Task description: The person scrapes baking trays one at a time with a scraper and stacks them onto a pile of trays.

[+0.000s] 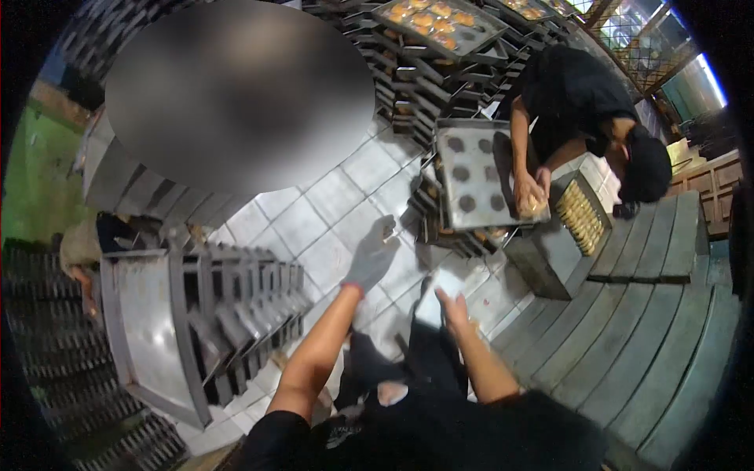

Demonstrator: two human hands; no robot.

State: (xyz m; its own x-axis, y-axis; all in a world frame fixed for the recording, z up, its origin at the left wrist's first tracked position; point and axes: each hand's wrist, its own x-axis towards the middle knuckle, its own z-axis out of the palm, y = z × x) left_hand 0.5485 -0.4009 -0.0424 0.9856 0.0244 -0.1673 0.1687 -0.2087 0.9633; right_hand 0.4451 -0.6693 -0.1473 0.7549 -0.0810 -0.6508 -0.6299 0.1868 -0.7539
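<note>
My left hand (375, 255), in a grey glove with a red band at the wrist, reaches forward over the tiled floor. Its fingertips are blurred against the tiles, so their pose and anything between them are unclear. Nearer my body, my right hand (454, 310) is bare and closed on a flat white object (440, 297), its thumb on the right edge. What the white object is cannot be made out.
At the right, a co-worker in black (581, 94) bends over a tray with round cups (471, 177), hands on a bun. Beside it is a box of small dough pieces (580, 218). Metal racks (149, 322) stand left, stacked closed tins (628, 337) right, baked buns (428, 20) top.
</note>
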